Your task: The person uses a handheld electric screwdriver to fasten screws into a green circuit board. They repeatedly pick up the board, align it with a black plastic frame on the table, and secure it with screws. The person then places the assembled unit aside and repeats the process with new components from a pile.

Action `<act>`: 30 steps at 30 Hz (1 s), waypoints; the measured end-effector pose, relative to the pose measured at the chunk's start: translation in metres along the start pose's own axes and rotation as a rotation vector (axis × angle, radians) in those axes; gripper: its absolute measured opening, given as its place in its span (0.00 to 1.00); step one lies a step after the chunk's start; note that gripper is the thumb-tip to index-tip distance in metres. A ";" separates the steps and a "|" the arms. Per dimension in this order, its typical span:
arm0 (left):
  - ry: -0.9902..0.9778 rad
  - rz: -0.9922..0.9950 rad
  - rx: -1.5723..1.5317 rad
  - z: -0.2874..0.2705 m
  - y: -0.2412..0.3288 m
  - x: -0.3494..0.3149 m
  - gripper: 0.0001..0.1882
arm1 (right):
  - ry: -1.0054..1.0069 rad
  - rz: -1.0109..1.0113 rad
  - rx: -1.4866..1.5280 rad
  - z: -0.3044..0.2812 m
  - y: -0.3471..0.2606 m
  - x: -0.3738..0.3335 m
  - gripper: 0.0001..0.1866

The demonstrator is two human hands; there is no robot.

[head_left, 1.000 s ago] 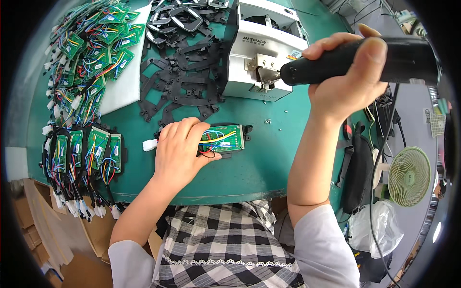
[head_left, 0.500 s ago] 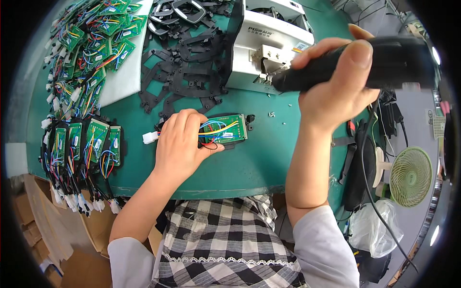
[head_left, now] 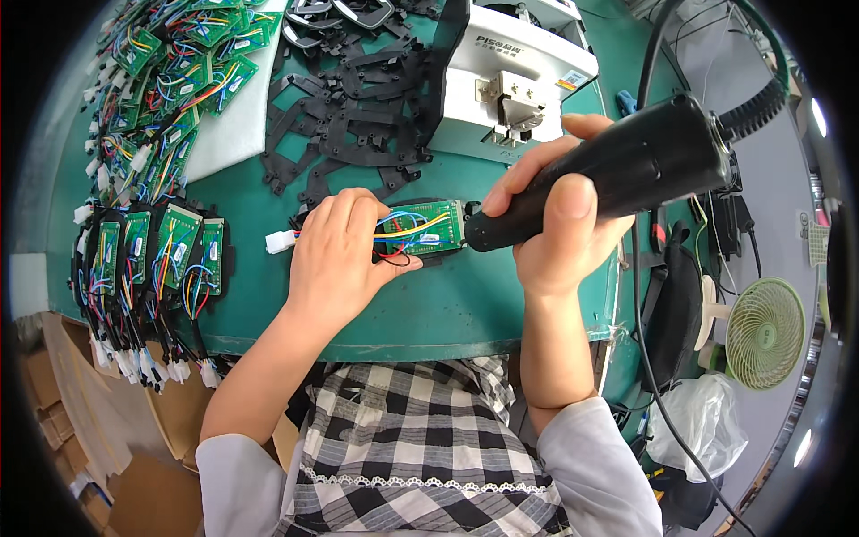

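Observation:
My left hand is closed round the near end of a green circuit board with blue, yellow and red wires, pressing it onto a black plastic bracket on the table. A white plug sticks out left of the fingers. My right hand grips a black electric screwdriver, tilted, with its nose at the board's right end. The bit and the spot it meets are hidden. Behind it stands a white screw feeder.
Wired boards on black brackets line the left table edge. More boards are heaped on white foam. Loose black brackets pile up left of the feeder. The screwdriver's cable hangs at the right, near a green fan.
My right hand has brought the screwdriver from the screw feeder down and nearer, to the board's right end. My left hand keeps its hold on the board.

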State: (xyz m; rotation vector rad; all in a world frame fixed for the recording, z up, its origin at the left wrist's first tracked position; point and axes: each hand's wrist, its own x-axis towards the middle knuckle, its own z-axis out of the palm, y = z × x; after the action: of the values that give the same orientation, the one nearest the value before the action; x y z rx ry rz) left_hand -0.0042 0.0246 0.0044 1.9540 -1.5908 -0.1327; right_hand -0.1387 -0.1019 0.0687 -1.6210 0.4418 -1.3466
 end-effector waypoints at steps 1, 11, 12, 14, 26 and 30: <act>0.007 0.010 -0.008 0.000 -0.001 0.000 0.30 | -0.002 -0.035 -0.034 -0.001 0.004 -0.003 0.39; -0.018 -0.006 -0.062 -0.004 -0.002 -0.003 0.25 | -0.146 -0.006 -0.005 0.002 0.003 -0.007 0.43; -0.012 0.004 -0.065 -0.003 -0.004 -0.003 0.25 | -0.158 -0.012 0.007 -0.001 0.006 -0.002 0.42; 0.001 0.025 -0.069 -0.003 -0.007 -0.005 0.25 | -0.056 0.038 0.010 -0.006 0.001 0.008 0.40; 0.047 0.159 -0.116 0.005 0.003 -0.011 0.23 | 0.129 -0.384 -0.094 -0.012 -0.006 0.098 0.32; 0.055 0.177 -0.121 -0.001 0.005 -0.009 0.21 | 0.096 -0.338 -0.094 -0.004 0.000 0.093 0.29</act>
State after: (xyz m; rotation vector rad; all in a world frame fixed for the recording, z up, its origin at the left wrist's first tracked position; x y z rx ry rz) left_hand -0.0104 0.0324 0.0051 1.7035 -1.6713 -0.0997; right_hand -0.1121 -0.1747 0.1203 -1.7702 0.2987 -1.6817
